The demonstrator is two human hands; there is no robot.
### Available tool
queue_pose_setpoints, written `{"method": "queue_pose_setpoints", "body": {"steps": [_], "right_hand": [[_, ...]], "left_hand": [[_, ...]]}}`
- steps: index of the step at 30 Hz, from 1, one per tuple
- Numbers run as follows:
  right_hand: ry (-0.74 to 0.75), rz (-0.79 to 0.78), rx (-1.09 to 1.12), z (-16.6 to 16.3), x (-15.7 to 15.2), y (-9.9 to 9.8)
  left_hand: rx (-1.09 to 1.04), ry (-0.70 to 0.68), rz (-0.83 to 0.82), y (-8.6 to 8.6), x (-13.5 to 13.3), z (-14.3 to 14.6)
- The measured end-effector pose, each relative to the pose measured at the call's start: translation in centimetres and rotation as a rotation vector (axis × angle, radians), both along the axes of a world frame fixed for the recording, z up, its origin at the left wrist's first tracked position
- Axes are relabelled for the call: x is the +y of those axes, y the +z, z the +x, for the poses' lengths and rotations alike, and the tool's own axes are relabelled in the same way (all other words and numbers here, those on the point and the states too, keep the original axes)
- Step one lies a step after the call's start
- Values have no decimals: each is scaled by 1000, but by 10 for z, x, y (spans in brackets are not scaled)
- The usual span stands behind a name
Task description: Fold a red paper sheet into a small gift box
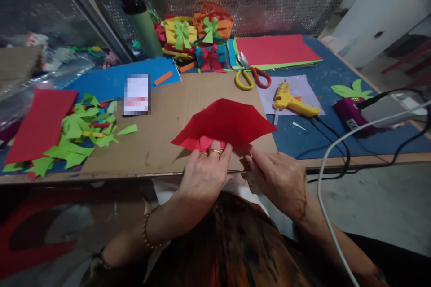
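Observation:
A folded sheet of red paper (229, 119) rests on the brown cardboard (151, 143) at the desk's near edge. Its far side stands up in a peaked shape with pointed corners left and right. My left hand (205, 172), with rings on its fingers, is closed on the near edge, fingertips pressing on a folded-over flap. Closed in a pinch, my right hand (278, 179) holds the near edge further right; its fingertips are partly hidden.
Green paper scraps (74, 134) and red paper (40, 121) lie left. Scissors (252, 76) and a yellow glue gun (292, 101) lie right. Small paper baskets (182, 33) and a green bottle (143, 27) stand behind. A white cable (323, 193) crosses the right side.

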State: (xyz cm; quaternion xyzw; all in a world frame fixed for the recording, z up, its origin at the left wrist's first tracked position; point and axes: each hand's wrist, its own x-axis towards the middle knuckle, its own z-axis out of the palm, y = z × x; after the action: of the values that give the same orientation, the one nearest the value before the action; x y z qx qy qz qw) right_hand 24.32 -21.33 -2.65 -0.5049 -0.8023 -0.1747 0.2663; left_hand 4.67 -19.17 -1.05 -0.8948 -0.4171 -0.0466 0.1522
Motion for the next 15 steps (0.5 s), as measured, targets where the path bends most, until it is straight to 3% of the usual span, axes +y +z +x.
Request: {"method": "queue_pose_setpoints", "body": {"steps": [5,15], "right_hand": [[65,40,-17,1,2,0],[69,-94,-96,0,6,5]], "left_hand": [[-12,-12,3,-2,1,-1],[4,17,-4,1,-6,-2]]}}
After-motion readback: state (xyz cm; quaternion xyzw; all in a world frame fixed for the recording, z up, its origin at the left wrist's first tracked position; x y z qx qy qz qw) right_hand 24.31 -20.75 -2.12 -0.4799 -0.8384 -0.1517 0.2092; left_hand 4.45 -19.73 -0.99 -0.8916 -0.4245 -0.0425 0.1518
